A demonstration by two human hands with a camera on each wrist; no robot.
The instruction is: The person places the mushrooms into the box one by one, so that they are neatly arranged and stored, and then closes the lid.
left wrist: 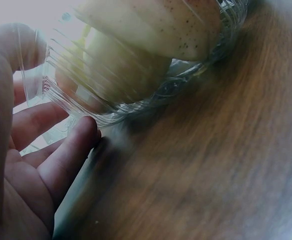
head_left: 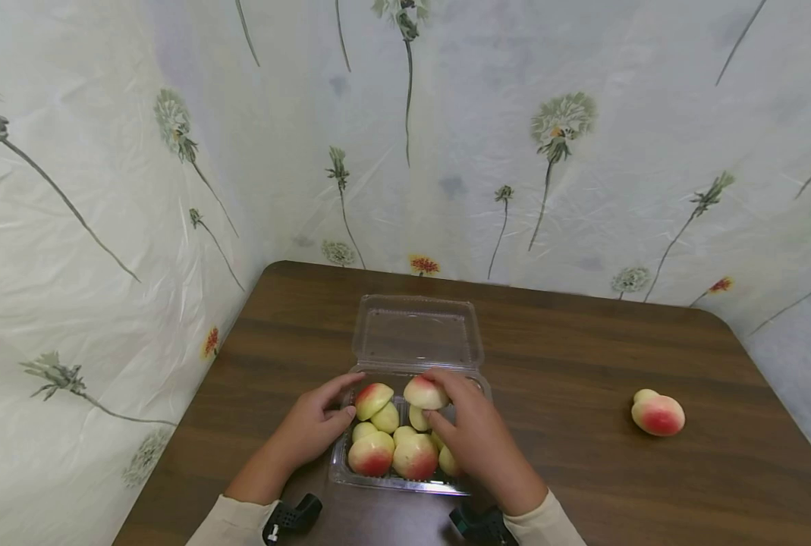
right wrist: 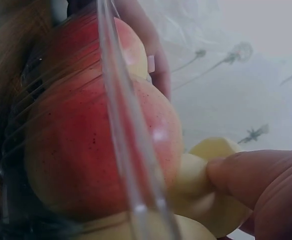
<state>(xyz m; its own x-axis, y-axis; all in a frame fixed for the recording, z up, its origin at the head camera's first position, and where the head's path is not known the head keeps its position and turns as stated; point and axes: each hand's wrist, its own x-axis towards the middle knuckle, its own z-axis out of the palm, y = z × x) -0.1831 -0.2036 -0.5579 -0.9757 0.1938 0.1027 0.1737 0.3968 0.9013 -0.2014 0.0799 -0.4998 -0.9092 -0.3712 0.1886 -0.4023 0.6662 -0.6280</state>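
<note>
A clear plastic clamshell box [head_left: 401, 485] stands on the table with its lid [head_left: 419, 330] folded back. Inside sit several mushroom-shaped pieces with yellow-and-red caps [head_left: 371, 455] and pale stems. My left hand [head_left: 312, 425] grips the box's left side. In the left wrist view its fingers [left wrist: 68, 160] lie against the ribbed clear wall. Over the back right of the box, my right hand [head_left: 469, 425] pinches one toy mushroom [head_left: 424, 393] between thumb and fingers. The right wrist view shows the thumb [right wrist: 240, 175] against its pale stem [right wrist: 191, 175].
A single toy mushroom [head_left: 658, 415] lies apart on the right of the brown wooden table [head_left: 569, 364]. Flower-printed sheeting [head_left: 473, 136] hangs behind the table and along its left side.
</note>
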